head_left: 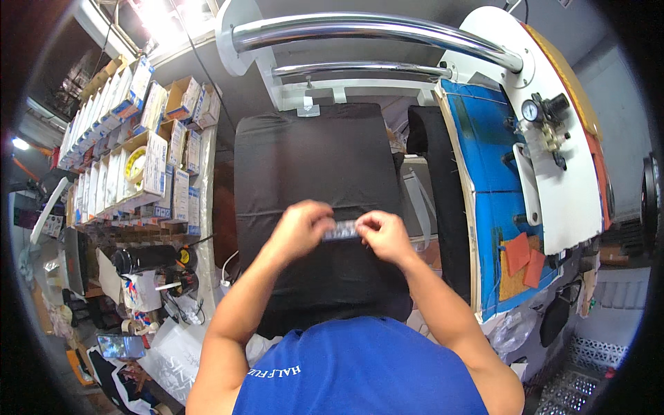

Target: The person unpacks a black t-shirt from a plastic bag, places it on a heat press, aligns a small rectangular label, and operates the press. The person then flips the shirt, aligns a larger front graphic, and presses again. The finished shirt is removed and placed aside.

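Note:
Over a black cloth-covered board (311, 155), a small translucent strip (343, 230) with pale and dark marks stretches between my two hands. My left hand (302, 227) pinches its left end with thumb and fingers. At the other end, the fingertips of my right hand (384, 234) are closed on it. The strip is too small and blurred to tell its exact kind. Beneath the hands, the black cloth shows a crosswise fold or edge.
Chrome bars (373, 28) of a white machine frame span the far side. To the right are a blue panel (484, 138), orange patches (526, 263) and a pressure gauge (530, 110). Shelved cardboard boxes (155, 162) stand left, above a phone (121, 346) and plastic bags (176, 353).

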Demonstrator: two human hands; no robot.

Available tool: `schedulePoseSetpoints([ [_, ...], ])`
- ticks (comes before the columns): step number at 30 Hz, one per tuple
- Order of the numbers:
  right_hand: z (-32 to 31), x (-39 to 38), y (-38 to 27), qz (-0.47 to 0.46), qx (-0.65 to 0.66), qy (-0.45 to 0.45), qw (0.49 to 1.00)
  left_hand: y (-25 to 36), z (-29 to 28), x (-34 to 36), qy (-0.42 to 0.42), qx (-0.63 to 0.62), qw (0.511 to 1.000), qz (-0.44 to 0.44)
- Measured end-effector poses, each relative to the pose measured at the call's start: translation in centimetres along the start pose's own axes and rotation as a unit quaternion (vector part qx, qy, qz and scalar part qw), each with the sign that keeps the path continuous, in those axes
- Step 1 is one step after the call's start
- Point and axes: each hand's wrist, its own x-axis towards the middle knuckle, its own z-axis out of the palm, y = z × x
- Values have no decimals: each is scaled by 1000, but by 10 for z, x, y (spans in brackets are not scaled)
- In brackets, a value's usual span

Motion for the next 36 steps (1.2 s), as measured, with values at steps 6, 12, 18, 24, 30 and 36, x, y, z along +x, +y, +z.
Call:
schedulePoseSetpoints([
  [6,-15,93,-26,0,-190,96,977,-95,-51,130,132,294,941,100],
  [12,-30,194,-26,-312,-423,246,814,-104,-41,177,58,337,937,76],
  [18,-38,235,-42,-162,-489,132,847,-114,-45,195,16,327,945,-23],
  [24,-42,246,-54,-104,-491,95,860,-118,-58,206,-26,285,953,-100],
  [30,-79,209,-29,54,-317,225,920,-141,-150,126,134,379,860,-315],
  [36,-76,202,-23,114,-309,188,925,-173,-149,74,199,137,873,-423],
])
